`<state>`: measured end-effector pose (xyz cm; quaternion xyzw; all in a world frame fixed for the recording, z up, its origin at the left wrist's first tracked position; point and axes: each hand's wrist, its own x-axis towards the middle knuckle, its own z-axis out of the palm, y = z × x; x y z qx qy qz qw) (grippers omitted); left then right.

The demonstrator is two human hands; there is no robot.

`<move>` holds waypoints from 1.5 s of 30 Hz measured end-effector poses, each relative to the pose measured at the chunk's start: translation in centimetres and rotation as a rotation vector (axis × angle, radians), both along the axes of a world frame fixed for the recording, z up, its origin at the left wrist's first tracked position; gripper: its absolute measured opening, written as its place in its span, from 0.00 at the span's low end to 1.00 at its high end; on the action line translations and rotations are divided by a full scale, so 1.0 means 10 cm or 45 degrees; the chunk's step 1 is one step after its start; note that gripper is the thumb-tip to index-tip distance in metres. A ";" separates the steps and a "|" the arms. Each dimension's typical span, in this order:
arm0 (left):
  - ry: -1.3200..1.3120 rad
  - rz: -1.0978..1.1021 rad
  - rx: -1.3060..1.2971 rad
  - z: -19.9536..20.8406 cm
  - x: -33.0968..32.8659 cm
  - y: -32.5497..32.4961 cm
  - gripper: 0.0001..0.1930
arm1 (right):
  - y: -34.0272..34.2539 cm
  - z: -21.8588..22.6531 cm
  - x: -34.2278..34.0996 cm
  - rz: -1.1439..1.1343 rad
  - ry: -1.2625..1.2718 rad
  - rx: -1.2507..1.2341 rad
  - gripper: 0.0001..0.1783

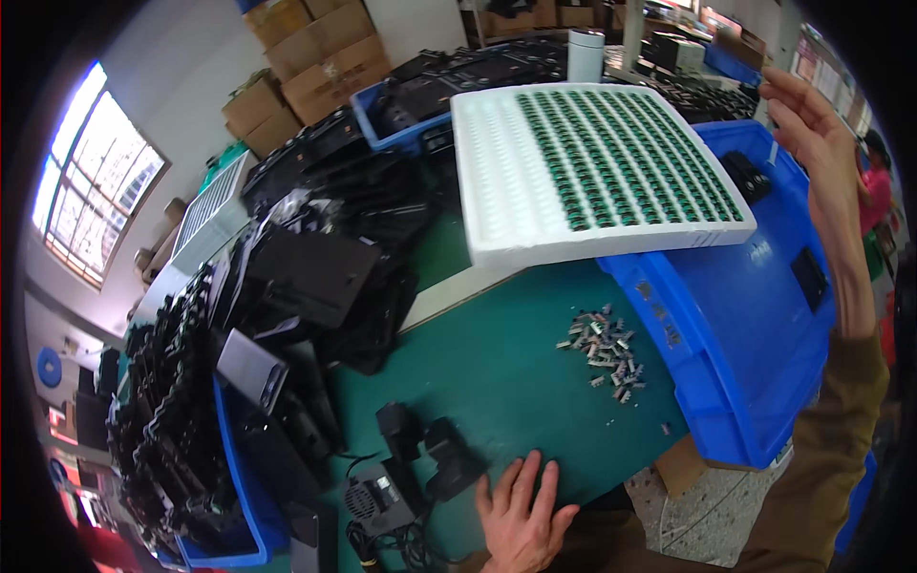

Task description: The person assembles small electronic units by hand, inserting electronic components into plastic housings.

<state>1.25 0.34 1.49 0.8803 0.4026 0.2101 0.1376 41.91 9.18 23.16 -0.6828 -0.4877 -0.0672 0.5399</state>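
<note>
My left hand point(521, 516) lies palm down on the green tabletop point(497, 382), fingers spread and holding nothing. Just beyond its fingertips are two black plastic parts point(449, 458) and a small dark device with a round grille point(380, 497), its cable bundled beside it. My right hand point(812, 124) is raised at the far right over the blue bin point(745, 315). Its fingers are stretched out and apart. A tiny pale piece point(774, 150) shows just below them; whether they touch it I cannot make out. Small metal-and-plastic components point(607, 349) form a loose pile between the hands.
A white foam tray point(516, 210) with rows of small green parts rests partly on the blue bin's rim. Black plastic housings point(315, 277) are heaped at the left, some in another blue bin point(239, 477). A white cylindrical bottle point(585, 55) stands behind the tray.
</note>
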 end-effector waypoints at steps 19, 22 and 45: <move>-0.163 -0.002 0.065 -0.12 -0.10 -0.04 0.26 | 1.78 -1.64 -3.63 0.997 -0.667 -0.360 0.25; -0.177 -0.019 0.069 -0.12 -0.09 -0.03 0.26 | 1.76 -1.73 -3.66 0.894 -0.736 -0.106 0.14; -0.658 -0.030 0.266 -0.24 -0.12 -0.07 0.16 | -0.09 -1.34 -1.75 0.806 0.844 -1.183 0.14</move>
